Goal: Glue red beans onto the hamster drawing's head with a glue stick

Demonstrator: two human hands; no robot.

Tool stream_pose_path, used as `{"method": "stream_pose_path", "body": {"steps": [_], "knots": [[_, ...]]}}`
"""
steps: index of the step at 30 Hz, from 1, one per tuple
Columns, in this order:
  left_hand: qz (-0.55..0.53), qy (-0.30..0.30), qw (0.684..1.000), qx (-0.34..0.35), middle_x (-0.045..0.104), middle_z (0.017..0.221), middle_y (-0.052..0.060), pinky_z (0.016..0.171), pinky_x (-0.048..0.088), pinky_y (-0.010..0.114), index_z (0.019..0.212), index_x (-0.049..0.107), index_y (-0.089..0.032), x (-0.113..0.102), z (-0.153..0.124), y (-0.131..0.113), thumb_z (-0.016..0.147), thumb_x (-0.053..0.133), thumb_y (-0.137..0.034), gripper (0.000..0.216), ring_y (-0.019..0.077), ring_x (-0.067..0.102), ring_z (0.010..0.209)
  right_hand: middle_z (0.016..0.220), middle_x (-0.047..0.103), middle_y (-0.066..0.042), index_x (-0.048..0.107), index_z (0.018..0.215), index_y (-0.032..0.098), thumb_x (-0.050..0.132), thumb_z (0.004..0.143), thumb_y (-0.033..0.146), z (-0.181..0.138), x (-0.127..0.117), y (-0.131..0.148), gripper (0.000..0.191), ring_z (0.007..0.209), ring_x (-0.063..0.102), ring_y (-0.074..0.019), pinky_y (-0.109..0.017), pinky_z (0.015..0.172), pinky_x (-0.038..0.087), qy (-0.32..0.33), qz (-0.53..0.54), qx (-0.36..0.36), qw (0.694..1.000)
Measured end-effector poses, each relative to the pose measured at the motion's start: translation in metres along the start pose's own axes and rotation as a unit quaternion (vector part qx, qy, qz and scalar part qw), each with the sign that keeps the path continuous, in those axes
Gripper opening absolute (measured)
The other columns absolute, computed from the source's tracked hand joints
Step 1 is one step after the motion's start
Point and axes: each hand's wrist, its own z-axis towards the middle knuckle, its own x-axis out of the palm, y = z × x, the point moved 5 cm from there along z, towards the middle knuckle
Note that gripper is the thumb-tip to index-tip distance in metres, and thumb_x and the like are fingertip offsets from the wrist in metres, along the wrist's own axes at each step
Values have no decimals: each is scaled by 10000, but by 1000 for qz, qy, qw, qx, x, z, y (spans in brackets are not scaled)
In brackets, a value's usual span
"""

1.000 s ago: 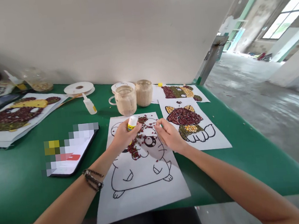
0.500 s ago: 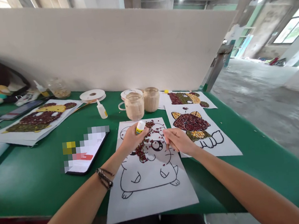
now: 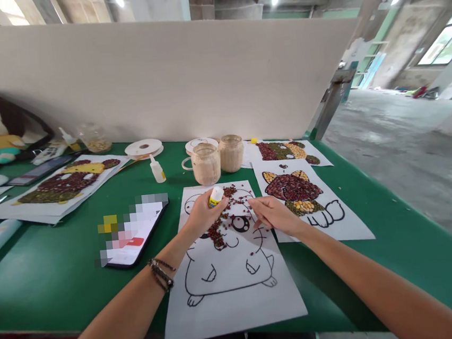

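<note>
1. Left hand (image 3: 201, 214) at frame centre, closed around a small glue bottle (image 3: 215, 196) with a yellow label, white end poking up above the fingers
2. Right hand (image 3: 272, 214) just right of it, fingers drawn together with tips down on the paper; cannot tell whether anything sits between them
3. Both hands over the head of a hamster outline sheet (image 3: 228, 276), lying on the green bench (image 3: 41, 283) in the lower middle of the frame
4. Red beans (image 3: 219, 233) scattered and stuck over the hamster's face, between and under the two hands; body outline below left bare
5. Beaded bracelet (image 3: 161, 273) around the left wrist
6. Phone (image 3: 136, 234) left of the sheet, screen up
7. Two glass jars (image 3: 217, 159) side by side just above the sheet, a white lid behind them
8. Second glue bottle (image 3: 157, 170) lying left of the jars, with a tape roll (image 3: 143, 146) further up
9. Finished cat picture (image 3: 295, 189) filled with red, yellow and green seeds, right of the hamster sheet and touching its edge; another seed picture (image 3: 284, 149) above that
10. Large seed picture (image 3: 59, 184) on stacked paper at upper left of the bench
</note>
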Motion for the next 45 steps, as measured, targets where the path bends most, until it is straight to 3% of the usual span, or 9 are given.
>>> {"method": "stream_pose_path", "body": {"steps": [3, 6, 12, 19, 23, 27, 34, 42, 45], "knots": [[-6, -1, 1000, -6, 371, 438, -75, 395, 279, 185, 636, 431, -176, 0, 0, -1, 696, 463, -371, 207, 63, 333, 389, 589, 535, 38, 522, 644, 174, 602, 676, 340, 0, -4, 8, 187, 526, 504, -59, -220, 591, 452, -3, -16, -53, 998], [-3, 6, 1000, -10, 364, 434, -77, 391, 272, 182, 631, 426, -176, 0, -1, -2, 704, 458, -372, 212, 60, 326, 384, 581, 561, 50, 538, 694, 170, 580, 696, 322, -2, -1, 8, 158, 379, 439, -28, -209, 496, 424, 19, -29, -19, 999], [9, 16, 1000, -15, 361, 447, -76, 397, 265, 181, 629, 420, -173, 0, -2, -4, 716, 457, -367, 216, 55, 313, 393, 245, 265, 130, 390, 484, 188, 405, 784, 473, -2, 0, 0, 414, 250, 241, -19, -266, 620, 480, -25, 48, 3, 999], [7, 9, 1000, -14, 372, 449, -73, 415, 280, 189, 631, 426, -174, 1, -1, -2, 708, 467, -355, 201, 63, 328, 408, 648, 603, 31, 567, 689, 160, 667, 612, 310, 1, -10, 2, 196, 500, 530, -51, -207, 550, 451, -40, 39, -42, 998], [5, 10, 1000, -14, 380, 441, -72, 417, 289, 192, 623, 436, -174, 1, -1, -3, 701, 471, -353, 197, 65, 333, 403, 363, 469, 117, 514, 612, 171, 562, 714, 377, -2, -4, 3, 235, 233, 275, 1, -239, 572, 474, -11, 52, -9, 999], [2, 5, 1000, -17, 387, 431, -72, 413, 288, 193, 610, 442, -172, 0, -1, -3, 688, 481, -362, 209, 64, 338, 395, 227, 259, 138, 416, 480, 186, 473, 741, 488, -2, -4, -2, 403, 228, 202, -10, -261, 623, 490, -58, 115, 7, 992], [5, 4, 1000, -4, 403, 435, -70, 390, 283, 186, 641, 463, -168, 1, -1, -2, 693, 475, -360, 199, 61, 342, 381, 573, 582, 57, 535, 675, 171, 659, 635, 317, 1, -7, 2, 195, 451, 484, -31, -174, 518, 433, -30, 100, -64, 992], [4, 12, 1000, -6, 388, 414, -75, 374, 274, 189, 625, 465, -171, 1, -2, -3, 691, 483, -372, 212, 62, 334, 363, 228, 218, 123, 404, 410, 184, 421, 771, 488, -4, 1, 3, 472, 236, 170, -16, -242, 525, 477, -24, 132, -25, 991], [9, 5, 1000, 5, 399, 424, -70, 387, 283, 186, 625, 465, -168, 1, -1, -3, 691, 484, -362, 206, 62, 340, 382, 361, 445, 88, 544, 554, 168, 537, 717, 422, 0, -3, 1, 302, 296, 328, -18, -196, 456, 433, -22, 134, -32, 990]]}}
